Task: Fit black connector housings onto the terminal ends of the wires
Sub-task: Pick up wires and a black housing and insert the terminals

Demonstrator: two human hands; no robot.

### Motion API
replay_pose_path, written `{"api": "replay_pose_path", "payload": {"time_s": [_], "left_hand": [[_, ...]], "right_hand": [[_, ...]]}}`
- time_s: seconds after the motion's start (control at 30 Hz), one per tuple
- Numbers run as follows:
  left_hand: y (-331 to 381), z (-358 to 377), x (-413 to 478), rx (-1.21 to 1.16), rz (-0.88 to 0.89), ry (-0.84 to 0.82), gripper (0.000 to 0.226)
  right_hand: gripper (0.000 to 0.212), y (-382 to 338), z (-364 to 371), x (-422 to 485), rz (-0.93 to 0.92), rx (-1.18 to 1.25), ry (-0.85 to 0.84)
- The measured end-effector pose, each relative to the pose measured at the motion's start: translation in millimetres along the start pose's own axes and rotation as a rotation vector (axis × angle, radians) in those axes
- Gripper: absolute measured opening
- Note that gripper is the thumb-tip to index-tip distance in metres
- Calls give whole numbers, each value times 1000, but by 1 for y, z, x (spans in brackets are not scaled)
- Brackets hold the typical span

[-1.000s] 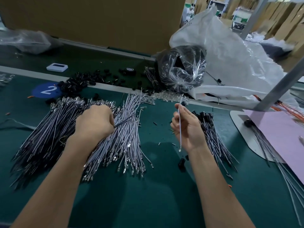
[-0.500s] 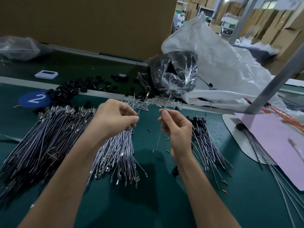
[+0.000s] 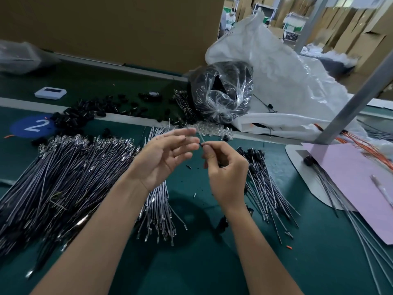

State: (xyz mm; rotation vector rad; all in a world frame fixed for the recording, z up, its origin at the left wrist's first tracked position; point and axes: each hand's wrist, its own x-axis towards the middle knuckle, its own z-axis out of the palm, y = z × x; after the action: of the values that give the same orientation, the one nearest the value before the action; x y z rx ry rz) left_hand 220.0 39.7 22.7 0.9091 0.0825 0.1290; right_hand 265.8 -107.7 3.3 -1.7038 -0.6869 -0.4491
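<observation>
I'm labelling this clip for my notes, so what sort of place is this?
Probably a factory assembly line for wire harnesses: heaps of cut wires with metal terminals and loose black connector housings lie on a green belt, and cardboard cartons stack up behind.

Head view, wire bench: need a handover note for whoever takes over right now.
Left hand: open, fingers straight, beside the raised wire.
Right hand: pinches one wire held up above the green mat. A small dark piece at its fingertips may be a housing, but it is too blurred to say.
Bare wires are heaped on the left, with loose black housings behind them.
Done: wires with housings piled right of the hands.
Left: seat this one, then work through the large bare heap.
</observation>
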Motion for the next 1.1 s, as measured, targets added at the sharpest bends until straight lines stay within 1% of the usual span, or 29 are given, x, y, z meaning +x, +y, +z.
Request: {"api": "replay_pose_path", "payload": {"time_s": [0.03, 0.1, 0.13, 0.2, 0.27, 0.33, 0.43, 0.53, 0.57, 0.67, 0.7, 0.97, 1.1], "left_hand": [[-2, 2, 0, -11, 37, -12, 22], [-6, 6, 1, 66, 119, 6, 16], [-9, 7, 1, 136, 163, 52, 12], [-13, 8, 1, 249, 225, 159, 15], [-17, 10, 1, 285, 236, 189, 15], [-21, 12, 0, 313, 233, 166, 10], [-23, 14, 0, 357, 239, 147, 8], [-24, 15, 0, 365, 245, 154, 6], [-23, 15, 0, 357, 259, 169, 7], [-21, 16, -1, 337, 332, 256, 23], [-20, 15, 0, 341, 341, 272, 25], [-25, 17, 1, 389, 322, 263, 21], [-27, 17, 2, 390, 346, 280, 11]], "right_hand": [[9, 0, 1, 0, 17, -2, 8], [8, 0, 1, 0, 29, -18, 2], [8, 0, 1, 0, 35, -20, -4], [8, 1, 2, 0, 63, -3, -12], [8, 1, 3, -1, 100, 23, -20], [10, 2, 3, -1, 125, 45, -18], [10, 3, 3, 0, 146, 62, 22], [9, 3, 3, 0, 160, 59, 29], [9, 3, 3, 0, 162, 51, 26], [8, 3, 3, 1, 167, 38, 17], [9, 2, 3, 0, 167, 35, 13], [8, 1, 1, 1, 173, 18, 5], [9, 2, 2, 0, 152, -18, -2]]}}
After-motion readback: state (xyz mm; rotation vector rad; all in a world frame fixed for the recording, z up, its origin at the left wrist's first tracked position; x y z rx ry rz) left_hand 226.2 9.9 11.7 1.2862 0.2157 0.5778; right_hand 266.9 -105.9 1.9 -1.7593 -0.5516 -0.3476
